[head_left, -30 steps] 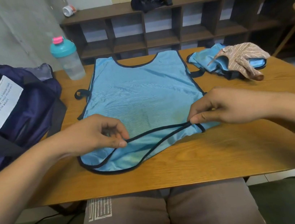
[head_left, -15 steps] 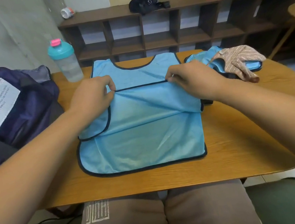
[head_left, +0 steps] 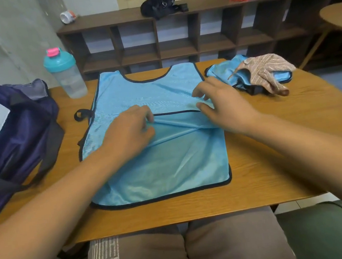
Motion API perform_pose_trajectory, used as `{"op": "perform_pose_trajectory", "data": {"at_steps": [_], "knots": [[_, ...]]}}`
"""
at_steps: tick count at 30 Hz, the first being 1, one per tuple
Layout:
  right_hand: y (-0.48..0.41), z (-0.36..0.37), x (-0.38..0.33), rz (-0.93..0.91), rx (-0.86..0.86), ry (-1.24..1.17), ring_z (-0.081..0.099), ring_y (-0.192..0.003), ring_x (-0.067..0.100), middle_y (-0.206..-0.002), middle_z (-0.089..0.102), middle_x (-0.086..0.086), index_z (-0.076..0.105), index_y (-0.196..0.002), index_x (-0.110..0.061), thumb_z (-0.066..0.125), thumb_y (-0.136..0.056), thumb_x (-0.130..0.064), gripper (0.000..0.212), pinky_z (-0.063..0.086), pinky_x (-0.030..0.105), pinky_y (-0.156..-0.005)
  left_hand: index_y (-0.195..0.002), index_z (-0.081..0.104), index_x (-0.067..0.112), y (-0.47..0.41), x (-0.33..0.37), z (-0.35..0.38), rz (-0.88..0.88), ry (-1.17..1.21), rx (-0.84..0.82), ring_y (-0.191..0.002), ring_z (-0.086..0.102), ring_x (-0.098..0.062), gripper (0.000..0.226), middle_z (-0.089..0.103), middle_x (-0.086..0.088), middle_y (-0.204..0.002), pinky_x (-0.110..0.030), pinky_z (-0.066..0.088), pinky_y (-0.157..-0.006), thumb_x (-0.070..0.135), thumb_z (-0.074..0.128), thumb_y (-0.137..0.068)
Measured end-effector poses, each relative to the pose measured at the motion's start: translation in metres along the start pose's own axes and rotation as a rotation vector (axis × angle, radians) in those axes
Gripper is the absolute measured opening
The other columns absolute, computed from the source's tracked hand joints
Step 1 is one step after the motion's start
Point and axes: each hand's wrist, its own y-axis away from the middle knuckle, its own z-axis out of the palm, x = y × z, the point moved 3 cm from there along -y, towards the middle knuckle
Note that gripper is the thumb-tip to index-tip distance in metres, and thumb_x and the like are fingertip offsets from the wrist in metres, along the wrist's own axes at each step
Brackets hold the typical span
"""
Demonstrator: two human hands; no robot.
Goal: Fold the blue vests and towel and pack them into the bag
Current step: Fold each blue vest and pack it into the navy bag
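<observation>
On the vest (head_left: 166,165), left hand (head_left: 129,131) fingers pinch its folded hem; right hand (head_left: 226,106) fingers lie spread.

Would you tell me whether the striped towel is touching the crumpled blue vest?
Touching. The head view shows the striped towel draped directly over the crumpled blue vest, covering part of it.

Likely a home (cubby shelf (head_left: 106,19), wooden table (head_left: 279,158)).

Blue vest (head_left: 162,165) of thin glossy mesh cloth under both hands, table (head_left: 279,158) of smooth matt wood, bag (head_left: 13,138) left of the left hand (head_left: 129,133) in dark woven fabric
</observation>
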Motion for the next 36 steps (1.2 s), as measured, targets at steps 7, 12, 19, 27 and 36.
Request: {"op": "perform_pose_trajectory", "data": {"at_steps": [7, 12, 19, 27, 36], "knots": [[0.093, -0.033, -0.005, 0.065, -0.067, -0.112, 0.056, -0.092, 0.01, -0.096, 0.055, -0.01, 0.062, -0.095, -0.025, 0.073, -0.095, -0.018, 0.014, 0.051, 0.04, -0.081, -0.098, 0.063, 0.033, 0.052, 0.075, 0.037, 0.312, 0.224, -0.107, -0.083, 0.056, -0.001, 0.009, 0.057, 0.014, -0.091, -0.035, 0.052, -0.075, 0.039, 0.067, -0.092], [0.148, -0.029, -0.009, 0.006, -0.196, -0.213, 0.058, -0.104, 0.011, -0.104, 0.059, -0.011, 0.071, -0.103, -0.026, 0.078, -0.093, -0.018, 0.015, 0.05, 0.035, -0.09, -0.106, 0.069, 0.03, 0.066, 0.108, 0.051, 0.519, 0.295, -0.174, -0.091, 0.057, 0.001, 0.025, 0.056, 0.015, -0.098, -0.02, 0.047, -0.079, 0.05, 0.075, -0.093], [0.171, -0.019, -0.02, -0.121, -0.178, -0.04, 0.052, -0.107, 0.014, -0.116, 0.055, -0.008, 0.07, -0.126, -0.031, 0.063, -0.103, -0.032, 0.024, 0.044, 0.037, -0.091, -0.106, 0.07, 0.031, 0.066, 0.099, 0.059, 0.463, 0.369, -0.173, -0.102, 0.06, -0.004, 0.013, 0.058, 0.015, -0.105, -0.03, 0.051, -0.089, 0.035, 0.075, -0.095], [0.177, -0.031, -0.022, -0.163, -0.167, 0.103, 0.05, -0.1, 0.024, -0.112, 0.055, 0.0, 0.067, -0.106, -0.022, 0.061, -0.103, -0.03, 0.011, 0.042, 0.04, -0.083, -0.098, 0.07, 0.032, 0.066, 0.101, 0.06, 0.438, 0.387, -0.203, -0.099, 0.062, -0.008, 0.005, 0.06, 0.014, -0.1, -0.03, 0.051, -0.086, 0.032, 0.074, -0.095], [0.178, -0.028, -0.022, -0.191, -0.194, 0.014, 0.062, -0.114, 0.021, -0.119, 0.064, -0.004, 0.064, -0.112, -0.019, 0.058, -0.106, -0.026, 0.012, 0.047, 0.043, -0.091, -0.101, 0.069, 0.035, 0.067, 0.101, 0.059, 0.434, 0.357, -0.206, -0.104, 0.06, -0.007, 0.009, 0.058, 0.017, -0.103, -0.022, 0.046, -0.087, 0.033, 0.075, -0.095]]}}
